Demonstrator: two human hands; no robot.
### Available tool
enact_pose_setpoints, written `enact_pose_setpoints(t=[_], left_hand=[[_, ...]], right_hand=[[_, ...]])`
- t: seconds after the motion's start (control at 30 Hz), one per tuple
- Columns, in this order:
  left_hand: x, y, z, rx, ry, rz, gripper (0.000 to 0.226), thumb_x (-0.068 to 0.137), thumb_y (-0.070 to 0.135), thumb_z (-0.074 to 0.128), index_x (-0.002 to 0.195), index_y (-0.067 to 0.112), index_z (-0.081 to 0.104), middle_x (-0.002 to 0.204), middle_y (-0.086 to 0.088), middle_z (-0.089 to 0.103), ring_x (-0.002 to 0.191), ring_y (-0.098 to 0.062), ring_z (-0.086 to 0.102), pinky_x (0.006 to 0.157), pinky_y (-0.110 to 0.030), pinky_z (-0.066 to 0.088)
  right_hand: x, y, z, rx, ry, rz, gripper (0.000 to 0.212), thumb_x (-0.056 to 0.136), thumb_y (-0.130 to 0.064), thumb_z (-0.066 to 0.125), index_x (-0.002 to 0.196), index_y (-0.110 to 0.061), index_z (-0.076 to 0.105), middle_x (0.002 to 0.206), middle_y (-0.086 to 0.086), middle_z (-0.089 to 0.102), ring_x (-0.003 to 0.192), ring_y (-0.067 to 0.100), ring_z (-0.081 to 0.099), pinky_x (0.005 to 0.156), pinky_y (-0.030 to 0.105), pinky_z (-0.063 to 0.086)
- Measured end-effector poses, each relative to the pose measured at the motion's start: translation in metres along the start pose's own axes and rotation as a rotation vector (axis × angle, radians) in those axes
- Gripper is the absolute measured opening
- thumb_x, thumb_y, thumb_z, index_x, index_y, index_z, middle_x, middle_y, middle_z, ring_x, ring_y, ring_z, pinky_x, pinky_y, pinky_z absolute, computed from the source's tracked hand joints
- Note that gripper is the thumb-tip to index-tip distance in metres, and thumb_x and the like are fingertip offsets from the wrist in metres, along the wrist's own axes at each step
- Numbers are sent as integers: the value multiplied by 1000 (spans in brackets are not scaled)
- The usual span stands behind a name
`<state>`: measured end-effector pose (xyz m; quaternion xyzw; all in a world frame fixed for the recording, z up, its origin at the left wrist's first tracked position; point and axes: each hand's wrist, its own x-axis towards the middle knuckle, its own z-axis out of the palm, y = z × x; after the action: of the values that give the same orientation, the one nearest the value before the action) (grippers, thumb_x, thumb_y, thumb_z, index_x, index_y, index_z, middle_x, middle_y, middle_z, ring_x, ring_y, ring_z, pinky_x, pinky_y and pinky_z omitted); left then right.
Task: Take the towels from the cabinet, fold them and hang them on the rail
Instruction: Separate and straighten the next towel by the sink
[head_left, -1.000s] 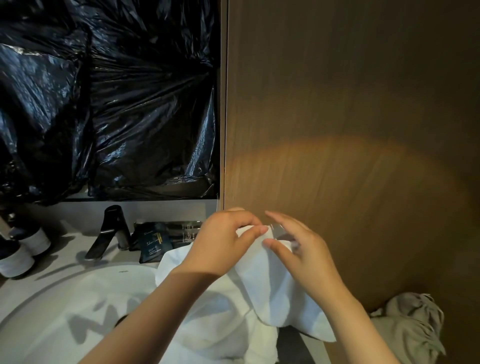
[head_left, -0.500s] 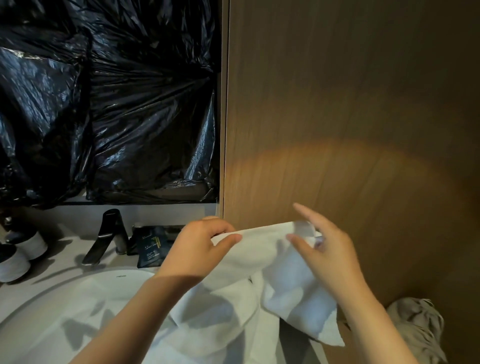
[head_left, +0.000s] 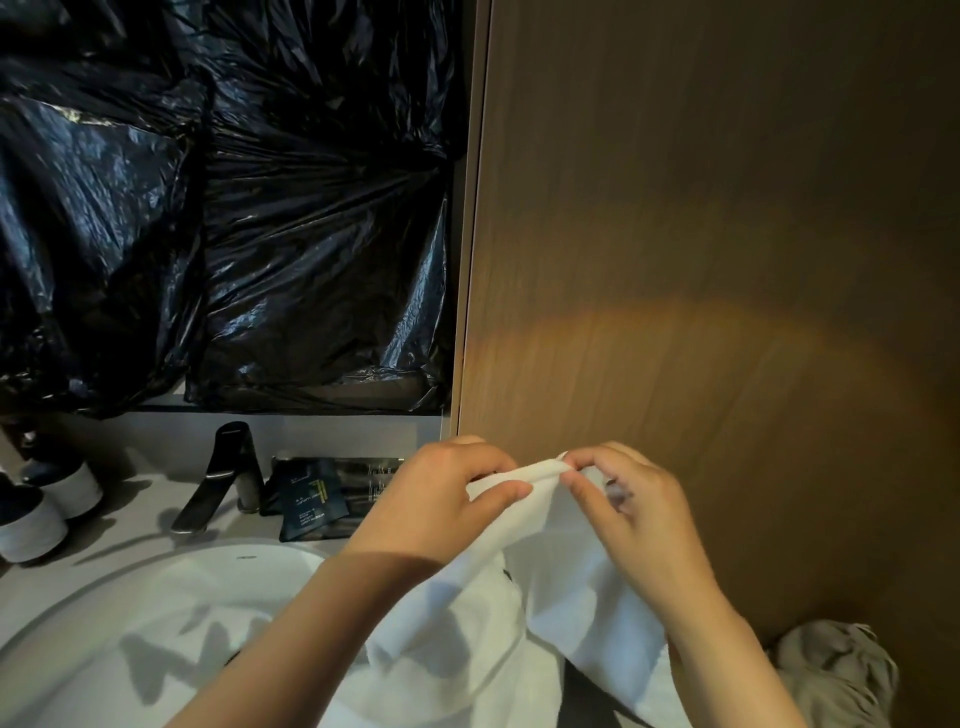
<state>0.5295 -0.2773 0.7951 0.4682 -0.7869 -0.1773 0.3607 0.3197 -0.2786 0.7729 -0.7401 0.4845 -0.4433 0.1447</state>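
Note:
A white towel (head_left: 566, 587) hangs in front of me, over the right side of the basin. My left hand (head_left: 441, 504) pinches its top edge between thumb and fingers. My right hand (head_left: 628, 509) pinches the same edge just to the right, fingertips almost meeting the left hand's. The cloth droops in folds below both hands and its lower part runs out of the frame. No rail and no open cabinet shelf is in view.
A brown wooden panel (head_left: 727, 234) fills the right half, close behind my hands. Black plastic sheeting (head_left: 223, 208) covers the wall over a white basin (head_left: 130, 613) with a dark tap (head_left: 218, 478). Dark sachets (head_left: 311, 499) and two jars (head_left: 47, 499) sit on the counter. Grey cloth (head_left: 836, 670) lies bottom right.
Half a second ago my hands were apart with the towel's edge stretched between them. My right hand has moved left, bringing the edge together beside my left hand.

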Motion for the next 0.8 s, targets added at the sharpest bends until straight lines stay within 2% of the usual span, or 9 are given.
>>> enact_pose_setpoints(t=[0.1,0.17,0.23,0.3,0.37,0.5,0.6,0.7,0.8], left_hand=[[-6,-11,-8,1,2,-46,10,88,32,67,83,25,72,79,16,62,79,-1,57,67,-16,41],[-9,-18,-13,20,25,-66,10,89,30,67,81,25,71,77,17,62,78,-2,58,67,-17,43],[-10,-20,-14,46,54,-70,11,90,30,66,82,24,72,77,17,62,78,-1,58,66,-18,44],[-8,-15,-13,49,74,-56,12,90,30,65,82,25,72,76,20,61,77,0,58,65,-15,42],[-5,-8,-10,40,67,-24,12,90,30,65,82,26,72,73,21,57,75,1,56,64,-12,38],[1,3,-9,43,38,30,11,90,30,65,86,25,74,75,16,57,74,-3,56,66,-21,42],[0,3,-10,20,35,30,9,89,30,67,86,25,74,77,15,59,76,-3,57,65,-18,42],[-4,-4,-14,28,39,-2,10,88,29,68,83,23,72,75,18,59,77,-1,56,64,-13,39],[-11,-16,-22,60,74,-61,10,88,29,67,82,23,71,77,14,63,77,-3,58,65,-16,42]], right_hand=[[3,10,-18,-46,183,89,11,93,-24,61,93,-34,66,93,-24,62,87,1,61,65,20,50],[4,14,-27,-75,205,163,13,93,-24,62,95,-37,64,97,-25,62,88,2,62,67,18,49],[2,11,-27,-57,108,179,23,91,-26,65,108,-42,62,109,-32,57,101,-6,58,76,10,47],[-2,1,-18,-7,-55,161,44,88,-35,66,125,-53,52,121,-44,47,115,-20,44,85,5,42],[-4,-9,-4,35,-174,119,49,85,-43,67,128,-57,49,124,-48,45,116,-24,41,86,2,41],[-2,-18,12,92,-169,46,23,87,-33,70,105,-48,67,104,-30,64,92,-5,59,70,11,42],[2,-16,10,56,-103,20,10,90,-30,66,87,-39,68,89,-20,64,86,5,61,68,20,45],[4,-10,-4,52,2,42,10,92,-24,63,90,-32,69,88,-17,65,84,5,62,68,22,47],[7,-3,-26,78,159,163,9,93,-23,62,94,-28,69,90,-13,66,87,8,63,71,26,50]])
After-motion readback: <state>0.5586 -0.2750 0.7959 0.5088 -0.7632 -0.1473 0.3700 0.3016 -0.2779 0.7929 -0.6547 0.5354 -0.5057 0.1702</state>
